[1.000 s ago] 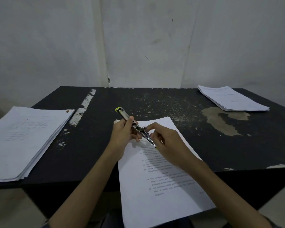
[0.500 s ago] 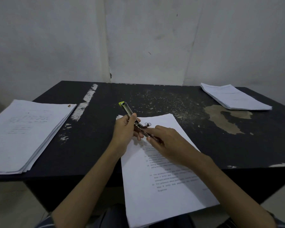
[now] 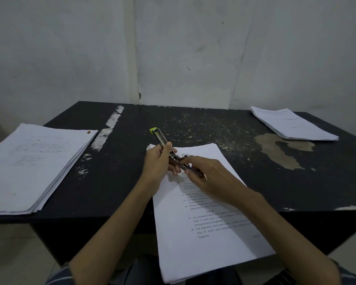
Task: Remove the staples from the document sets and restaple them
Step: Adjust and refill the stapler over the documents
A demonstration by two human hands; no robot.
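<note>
Head view, as I read it from my station. The left hand [image 3: 158, 163] grasps the stapler [image 3: 161, 139] at mid-length, with the thumb laid over the top and the fingers curled underneath. The right hand [image 3: 210, 175] holds the nearer end of the same tool: its fingers are curled round the metal and its index finger reaches toward the hinge. The stapler is swung open into one long line (yellow-green tip pointing away, toward the wall [image 3: 173, 48]). It is held just above the top edge of the document set [image 3: 203, 233]. I cannot tell whether it touches the paper.

That printed set lies at the middle of the black table [image 3: 255, 182], and its near end overhangs the front edge toward the person. A thick stack of papers [image 3: 33, 167] lies at the table's left side, partly overhanging the edge, with a small brown speck near its far corner. A thinner stack [image 3: 292, 124] lies at the far right corner, well apart from both hands. The tabletop is worn, with pale scuffs and a tan bare patch.
</note>
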